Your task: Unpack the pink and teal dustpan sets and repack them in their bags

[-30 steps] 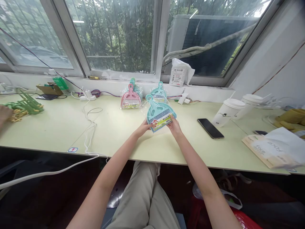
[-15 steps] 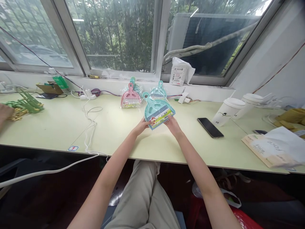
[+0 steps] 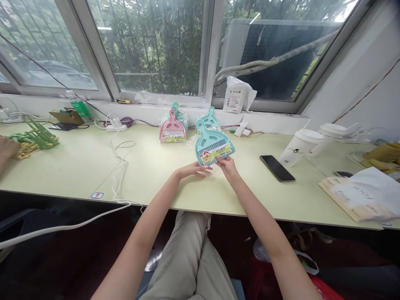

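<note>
A teal dustpan and brush set [image 3: 213, 143], wrapped in clear plastic with a printed label, is tilted above the table. My right hand [image 3: 227, 166] grips its lower right edge, thumb on the label. Just below its lower left corner is my left hand [image 3: 194, 170], fingers stretched out, holding nothing. Behind stands another teal dustpan set [image 3: 210, 118], partly covered by the held one. Left of that, a pink dustpan set [image 3: 173, 126] fronts a row of teal ones [image 3: 178, 111] against the wall.
On the right lie a phone [image 3: 277, 168], two lidded paper cups [image 3: 301, 146] and a paper bag [image 3: 350, 193]. White cables [image 3: 120, 166] run across the table at left, near a power strip [image 3: 116, 127]. Another person's hand [image 3: 8, 150] is by green and yellow pieces [image 3: 39, 139].
My left hand has let go of the dustpan set and dropped below it with fingers extended. The set has turned more level and shifted slightly right in my right hand.
</note>
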The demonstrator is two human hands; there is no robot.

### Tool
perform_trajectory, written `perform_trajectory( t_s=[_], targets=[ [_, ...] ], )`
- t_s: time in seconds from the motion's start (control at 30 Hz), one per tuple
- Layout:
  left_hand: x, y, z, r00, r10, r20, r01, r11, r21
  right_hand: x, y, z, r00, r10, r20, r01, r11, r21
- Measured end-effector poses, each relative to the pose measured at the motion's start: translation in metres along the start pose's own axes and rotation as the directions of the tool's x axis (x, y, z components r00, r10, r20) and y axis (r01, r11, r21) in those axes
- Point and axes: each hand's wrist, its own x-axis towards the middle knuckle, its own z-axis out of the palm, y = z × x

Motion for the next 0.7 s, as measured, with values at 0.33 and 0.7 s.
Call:
perform_trajectory(
  t_s=[0.33,0.7],
  targets=[
    [0.004,0.000,0.000,0.960,0.069,-0.270,-0.121,0.976,-0.182,-0.002,-0.001,0.000,0.990,0.094,0.103,-0.088,0.994,-0.070],
    [0.009,-0.001,0.004,0.945,0.135,-0.299,-0.178,0.977,-0.121,0.003,0.005,-0.002,0.999,0.038,0.022,-0.038,0.999,-0.004]
  ],
)
